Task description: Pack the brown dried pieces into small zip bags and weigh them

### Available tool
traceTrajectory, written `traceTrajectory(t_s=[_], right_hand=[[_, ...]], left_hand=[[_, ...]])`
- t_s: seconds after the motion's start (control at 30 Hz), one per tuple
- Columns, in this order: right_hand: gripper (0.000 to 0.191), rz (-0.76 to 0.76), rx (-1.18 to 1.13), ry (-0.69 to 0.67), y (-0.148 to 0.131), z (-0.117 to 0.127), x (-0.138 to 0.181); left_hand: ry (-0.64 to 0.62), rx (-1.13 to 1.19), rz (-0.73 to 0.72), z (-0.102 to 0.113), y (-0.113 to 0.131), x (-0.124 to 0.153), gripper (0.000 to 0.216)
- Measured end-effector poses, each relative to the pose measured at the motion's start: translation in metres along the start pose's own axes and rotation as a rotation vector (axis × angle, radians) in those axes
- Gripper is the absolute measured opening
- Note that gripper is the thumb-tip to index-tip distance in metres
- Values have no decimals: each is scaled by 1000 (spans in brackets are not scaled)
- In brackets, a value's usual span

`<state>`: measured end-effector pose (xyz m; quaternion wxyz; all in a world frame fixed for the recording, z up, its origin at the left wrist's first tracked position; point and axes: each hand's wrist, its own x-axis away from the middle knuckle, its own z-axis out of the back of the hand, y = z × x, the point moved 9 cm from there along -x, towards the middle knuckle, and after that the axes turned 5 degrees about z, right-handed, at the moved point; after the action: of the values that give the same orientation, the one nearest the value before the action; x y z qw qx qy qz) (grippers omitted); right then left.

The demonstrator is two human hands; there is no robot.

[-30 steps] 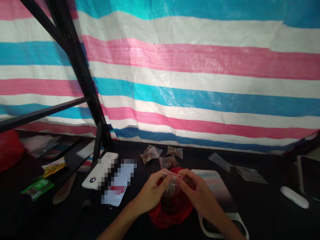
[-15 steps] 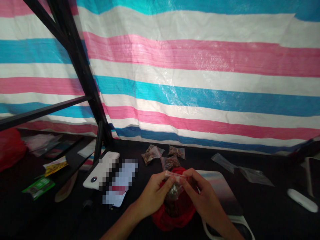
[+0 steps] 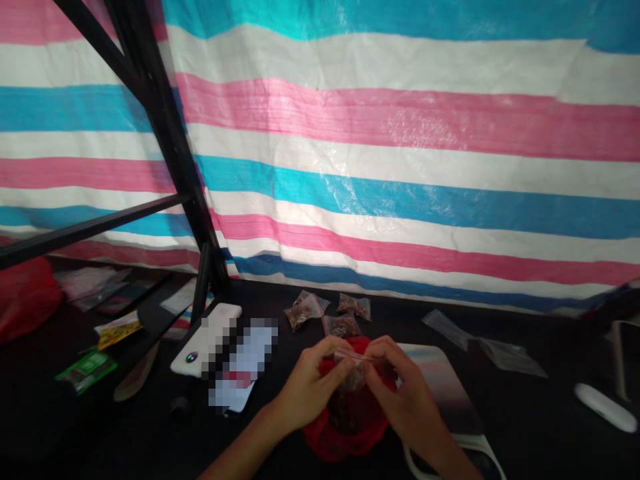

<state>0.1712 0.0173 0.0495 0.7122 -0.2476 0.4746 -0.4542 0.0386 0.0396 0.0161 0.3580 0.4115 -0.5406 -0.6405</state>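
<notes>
Striped sheeting (image 3: 360,180) backs the black table (image 3: 540,427); left hand (image 3: 311,387) and right hand (image 3: 409,390) pinch a clear bag (image 3: 352,380) by its top, above a red bag (image 3: 325,443).

The held bag (image 3: 353,379) was thin, clear, shiny plastic; the red bag (image 3: 345,445) below it looked like crinkled, filmy plastic. Flat clear bags (image 3: 510,357) on the dull black tabletop (image 3: 535,420) had a glossy finish. The striped sheet (image 3: 350,113) was creased plastic with a patchy sheen, and the dark frame (image 3: 171,143) looked like smooth metal.
</notes>
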Motion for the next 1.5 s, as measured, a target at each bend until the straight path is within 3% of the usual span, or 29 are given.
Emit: traceTrajectory(t_s=[0.13, 0.4, 0.83, 1.2, 1.4, 1.5], right_hand=[[19, 5, 9, -17, 0, -4, 1], [19, -64, -50, -20, 5, -8, 5], [22, 30, 14, -42, -5, -6, 5], [23, 48, 116, -82, -1, -7, 3], [20, -109, -119, -203, 7, -22, 6], [25, -117, -125, -114, 8, -10, -1]], left_hand=[[39, 43, 26, 2, -1, 0, 26], [2, 146, 107, -2, -8, 0, 27], [60, -74, -134, 7, 19, 4, 16], [44, -101, -218, 6, 26, 5, 22], [143, -141, -111, 15, 9, 2, 35], [220, -65, -75, 24, 3, -2, 39]])
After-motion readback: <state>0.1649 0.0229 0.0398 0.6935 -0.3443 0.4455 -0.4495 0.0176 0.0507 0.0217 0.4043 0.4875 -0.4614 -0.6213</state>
